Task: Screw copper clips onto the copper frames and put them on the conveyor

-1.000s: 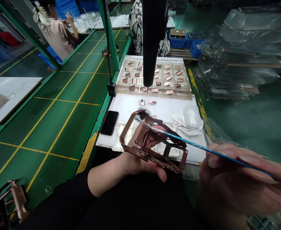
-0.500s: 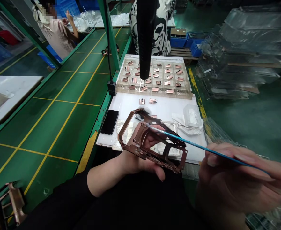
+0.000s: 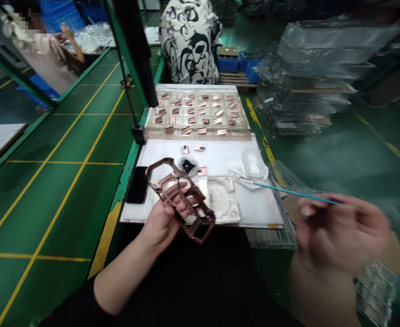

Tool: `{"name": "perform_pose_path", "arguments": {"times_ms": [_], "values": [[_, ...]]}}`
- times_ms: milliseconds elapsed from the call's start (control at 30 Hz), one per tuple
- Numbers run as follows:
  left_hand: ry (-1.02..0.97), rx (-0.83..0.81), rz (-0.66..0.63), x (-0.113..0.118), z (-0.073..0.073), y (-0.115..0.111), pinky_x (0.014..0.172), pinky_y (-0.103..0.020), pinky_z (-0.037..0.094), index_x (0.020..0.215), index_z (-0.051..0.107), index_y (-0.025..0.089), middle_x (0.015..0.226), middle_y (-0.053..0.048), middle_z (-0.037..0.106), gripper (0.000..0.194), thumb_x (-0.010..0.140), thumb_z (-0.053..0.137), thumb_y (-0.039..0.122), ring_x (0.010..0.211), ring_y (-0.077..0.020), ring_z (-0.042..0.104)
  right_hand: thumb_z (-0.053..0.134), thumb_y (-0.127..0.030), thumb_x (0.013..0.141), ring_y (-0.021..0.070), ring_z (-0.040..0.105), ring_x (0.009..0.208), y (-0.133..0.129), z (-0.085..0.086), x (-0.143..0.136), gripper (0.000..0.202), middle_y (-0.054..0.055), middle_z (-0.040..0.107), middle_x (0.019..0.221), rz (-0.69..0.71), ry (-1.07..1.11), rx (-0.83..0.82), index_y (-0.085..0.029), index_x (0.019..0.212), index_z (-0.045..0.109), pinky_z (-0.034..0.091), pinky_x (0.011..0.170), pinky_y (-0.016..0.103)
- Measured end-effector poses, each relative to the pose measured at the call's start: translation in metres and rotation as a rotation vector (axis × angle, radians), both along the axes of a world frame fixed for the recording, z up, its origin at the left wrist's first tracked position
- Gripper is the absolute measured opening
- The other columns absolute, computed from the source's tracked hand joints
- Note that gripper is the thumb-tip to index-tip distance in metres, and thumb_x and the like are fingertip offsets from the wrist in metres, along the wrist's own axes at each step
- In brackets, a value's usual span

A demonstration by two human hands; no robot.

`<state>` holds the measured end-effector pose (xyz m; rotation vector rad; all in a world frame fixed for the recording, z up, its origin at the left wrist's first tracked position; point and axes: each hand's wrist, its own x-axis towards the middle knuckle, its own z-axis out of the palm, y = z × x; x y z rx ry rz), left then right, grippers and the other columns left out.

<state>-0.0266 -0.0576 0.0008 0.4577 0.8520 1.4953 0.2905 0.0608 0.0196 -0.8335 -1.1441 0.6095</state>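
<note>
My left hand (image 3: 160,225) is closed round a copper-brown metal frame (image 3: 200,195) with several cut-out openings, held tilted over the near edge of the white board. Between the fingers of my right hand (image 3: 339,231), somewhat blurred, is a thin blue-handled brush (image 3: 295,193). Its pale tip points left, by a white cloth (image 3: 235,175) and a clear plastic box (image 3: 253,162); I cannot tell whether it touches them. Behind the frame stands a small round pot (image 3: 188,166) with black contents. A small copper-coloured plate (image 3: 202,171) lies beside it, in front of two others.
A clear tray (image 3: 234,134) of small copper plates lies farther back. A pale moulded block (image 3: 235,209) and a phone (image 3: 136,190) flank the frame. A black tool (image 3: 135,50) hangs above. The green conveyor (image 3: 66,181) runs left; stacked plastic trays (image 3: 308,81) stand right.
The brush tip has left the metal frame and moved right towards the cloth. My left hand has turned the frame and shifted it left. The camera view has swung to the right.
</note>
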Motion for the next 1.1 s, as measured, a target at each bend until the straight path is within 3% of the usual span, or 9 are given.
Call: {"name": "perform_pose_path", "arguments": {"times_ms": [67, 167, 333, 467, 600, 767, 867, 967, 1100], "values": [[-0.041, -0.119, -0.026, -0.010, -0.009, -0.005, 0.118, -0.057, 0.058, 0.144, 0.070, 0.018, 0.131, -0.017, 0.077, 0.097, 0.069, 0.099, 0.073, 0.129, -0.0375, 0.074, 0.098, -0.039, 0.086, 0.0198, 0.069, 0.062, 0.014, -0.014, 0.005, 0.019, 0.002, 0.077, 0.078, -0.168, -0.010, -0.079, -0.027, 0.096, 0.087, 0.060, 0.058, 0.035], [-0.062, -0.230, -0.112, -0.022, -0.017, -0.010, 0.116, -0.055, 0.061, 0.141, 0.073, 0.019, 0.139, -0.018, 0.077, 0.094, 0.070, 0.099, 0.074, 0.133, -0.0381, 0.073, 0.090, -0.047, 0.093, 0.0201, 0.076, 0.071, 0.032, -0.038, 0.012, 0.031, 0.006, 0.083, 0.091, -0.271, -0.155, -0.235, -0.022, 0.110, 0.087, 0.066, 0.071, 0.036], [-0.058, -0.344, -0.170, -0.028, -0.014, -0.008, 0.106, -0.047, 0.067, 0.145, 0.074, 0.025, 0.140, -0.014, 0.078, 0.082, 0.077, 0.100, 0.062, 0.125, -0.0351, 0.078, 0.076, -0.057, 0.101, 0.0247, 0.079, 0.079, 0.061, -0.073, 0.010, 0.041, 0.012, 0.085, 0.103, -0.284, -0.377, -0.288, -0.020, 0.115, 0.085, 0.068, 0.081, 0.042], [0.018, -0.314, -0.272, -0.027, -0.004, 0.000, 0.104, -0.045, 0.068, 0.145, 0.074, 0.023, 0.137, -0.015, 0.079, 0.076, 0.081, 0.099, 0.055, 0.123, -0.0364, 0.078, 0.074, -0.057, 0.100, 0.0259, 0.078, 0.084, 0.075, -0.086, -0.001, 0.043, 0.012, 0.085, 0.105, -0.223, -0.445, -0.323, -0.020, 0.118, 0.085, 0.066, 0.082, 0.041], [0.160, -0.364, -0.324, -0.024, 0.007, 0.011, 0.093, -0.041, 0.069, 0.141, 0.077, 0.021, 0.127, -0.016, 0.082, 0.061, 0.089, 0.093, 0.047, 0.105, -0.0325, 0.082, 0.077, -0.060, 0.097, 0.0250, 0.075, 0.083, 0.059, -0.086, 0.006, 0.047, 0.009, 0.082, 0.098, -0.167, -0.507, -0.368, -0.021, 0.122, 0.085, 0.064, 0.076, 0.038], [0.357, -0.435, -0.322, -0.023, 0.015, 0.032, 0.091, -0.038, 0.068, 0.141, 0.077, 0.017, 0.126, -0.018, 0.083, 0.062, 0.087, 0.089, 0.046, 0.113, -0.0359, 0.080, 0.072, -0.070, 0.100, 0.0271, 0.075, 0.086, 0.021, -0.099, 0.051, 0.054, 0.010, 0.081, 0.098, -0.261, -0.570, -0.466, -0.022, 0.121, 0.086, 0.064, 0.081, 0.041], [0.711, -0.411, -0.348, -0.029, 0.012, 0.048, 0.097, -0.042, 0.067, 0.144, 0.076, 0.019, 0.131, -0.016, 0.083, 0.067, 0.088, 0.087, 0.055, 0.123, -0.0404, 0.078, 0.055, -0.071, 0.110, 0.0280, 0.076, 0.090, 0.014, -0.133, 0.087, 0.062, 0.013, 0.080, 0.101, -0.403, -0.579, -0.614, -0.016, 0.123, 0.081, 0.064, 0.087, 0.044], [1.279, -0.176, -0.396, -0.045, 0.006, 0.066, 0.119, -0.045, 0.058, 0.147, 0.077, 0.025, 0.147, -0.010, 0.079, 0.068, 0.087, 0.088, 0.055, 0.143, -0.0418, 0.069, 0.054, -0.059, 0.117, 0.0231, 0.075, 0.089, 0.018, -0.185, 0.121, 0.050, 0.009, 0.078, 0.103, -0.424, -0.585, -0.858, -0.014, 0.125, 0.075, 0.065, 0.086, 0.041], [1.736, 0.142, -0.603, -0.074, -0.003, 0.095, 0.105, -0.036, 0.066, 0.123, 0.088, 0.028, 0.125, -0.005, 0.088, 0.047, 0.095, 0.070, 0.062, 0.118, -0.0342, 0.084, 0.073, -0.044, 0.112, 0.0213, 0.075, 0.102, 0.027, -0.257, 0.143, 0.031, 0.009, 0.075, 0.123, -0.317, -0.620, -1.187, -0.017, 0.128, 0.073, 0.068, 0.092, 0.041]]}}
